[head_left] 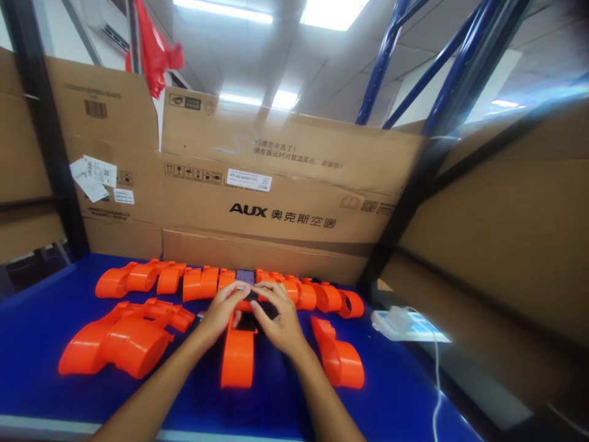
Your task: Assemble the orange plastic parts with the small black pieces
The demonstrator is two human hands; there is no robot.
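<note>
In the middle of the table, an orange plastic part [238, 359] with a wide curved band at its near end points toward me. My left hand [223, 313] has its fingers and thumb closed on the far end of this part. From the other side my right hand [281, 319] is bent round the same end, thumb and fingertips pressing there. The fingertips of both hands nearly meet over a small dark piece, which they largely hide. Just beyond them stands a small device with a lit screen [245, 276].
Several similar orange parts [170, 279] form a row along the back. More orange parts lie at the left [138, 341] and one at the right [340, 359]. A white power strip [409, 325] with a cable is at the right edge. Cardboard [285, 196] walls the blue table [184, 405].
</note>
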